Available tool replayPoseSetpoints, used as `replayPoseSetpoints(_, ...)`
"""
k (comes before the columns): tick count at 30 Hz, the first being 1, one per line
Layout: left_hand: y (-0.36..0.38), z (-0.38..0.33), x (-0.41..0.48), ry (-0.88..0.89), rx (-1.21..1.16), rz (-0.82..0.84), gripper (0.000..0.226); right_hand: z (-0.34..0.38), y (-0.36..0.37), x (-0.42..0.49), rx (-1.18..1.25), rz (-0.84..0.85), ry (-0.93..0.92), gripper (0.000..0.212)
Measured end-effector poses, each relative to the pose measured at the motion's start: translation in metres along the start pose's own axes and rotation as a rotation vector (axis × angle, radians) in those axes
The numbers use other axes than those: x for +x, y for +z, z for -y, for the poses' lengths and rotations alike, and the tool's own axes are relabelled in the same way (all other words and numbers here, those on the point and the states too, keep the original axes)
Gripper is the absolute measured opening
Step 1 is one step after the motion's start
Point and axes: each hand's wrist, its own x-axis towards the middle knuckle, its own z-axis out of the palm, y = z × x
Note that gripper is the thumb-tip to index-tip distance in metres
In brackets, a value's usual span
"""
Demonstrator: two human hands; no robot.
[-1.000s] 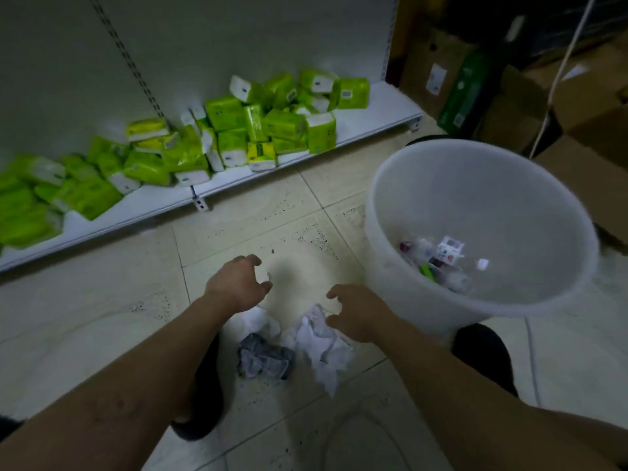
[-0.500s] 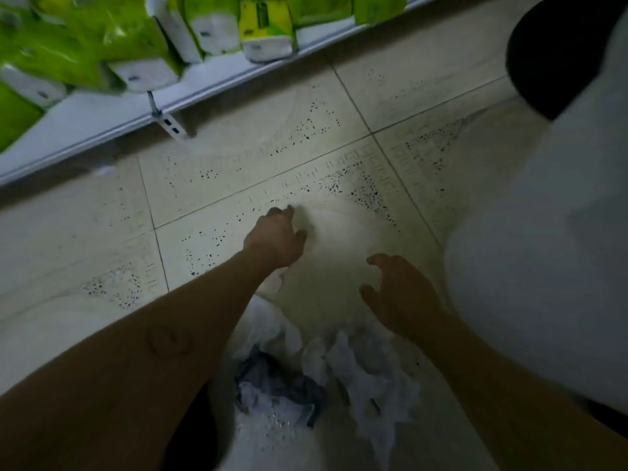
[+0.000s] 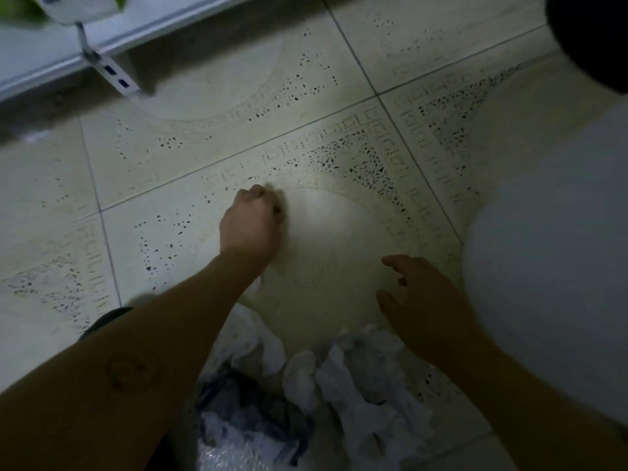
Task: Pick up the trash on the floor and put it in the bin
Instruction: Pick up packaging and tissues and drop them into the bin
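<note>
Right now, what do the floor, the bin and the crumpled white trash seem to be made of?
Floor: likely glazed ceramic tile; straight grout lines, faint sheen, printed speckles. Bin: probably plastic, smooth milky-white matte wall. White trash: looks like paper or tissue; sharp crumpled creases, though thin plastic is possible.

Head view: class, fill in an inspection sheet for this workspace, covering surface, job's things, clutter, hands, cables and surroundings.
Surface: speckled tile floor, dimly lit.
Job's things: white crumpled paper and a dark wad lie on the floor; white bin at right.
Clutter: nothing seen.
Hands: left hand curled down at the floor, grasp unclear; right hand loose, holding nothing, near the bin.
Cables: nothing seen.
Surroundings: shelf at upper left, with a green pack on it.
</note>
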Motion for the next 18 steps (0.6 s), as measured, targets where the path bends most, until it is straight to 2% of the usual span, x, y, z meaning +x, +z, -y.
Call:
replayPoseSetpoints(3,-0.001,-0.005,-0.002,-0.063,-0.057,0.001,0.020,-0.018,-0.003,-0.015,-0.014,0.014,0.016,0.049)
replayPoseSetpoints(5,-0.005,-0.013,-0.008,-0.011,-0.076,0.006,0.014,-0.028,-0.003,-0.025,-0.100,0.030,-0.005,0.047)
replayPoseSetpoints(9,-0.017,-0.054,-0.039,0.027,-0.336,0.116,0.004,-0.040,-0.004,-0.048,-0.342,0.011,0.020,0.036)
replayPoseSetpoints(11,-0.017,-0.072,-0.059,0.025,-0.410,0.164,0.011,-0.045,-0.001,-0.060,-0.400,0.028,0.060,0.036)
replayPoseSetpoints(13,-0.016,-0.083,-0.075,-0.030,-0.469,0.195,0.018,-0.049,0.005,-0.069,-0.405,0.028,0.090,0.037)
replayPoseSetpoints(15,-0.016,-0.087,-0.088,-0.091,-0.500,0.223,0.013,-0.053,0.014,-0.074,-0.366,0.022,0.113,0.033)
replayPoseSetpoints(18,-0.023,-0.091,-0.109,-0.082,-0.521,0.271,0.005,-0.058,0.021,-0.077,-0.296,0.019,0.108,0.024)
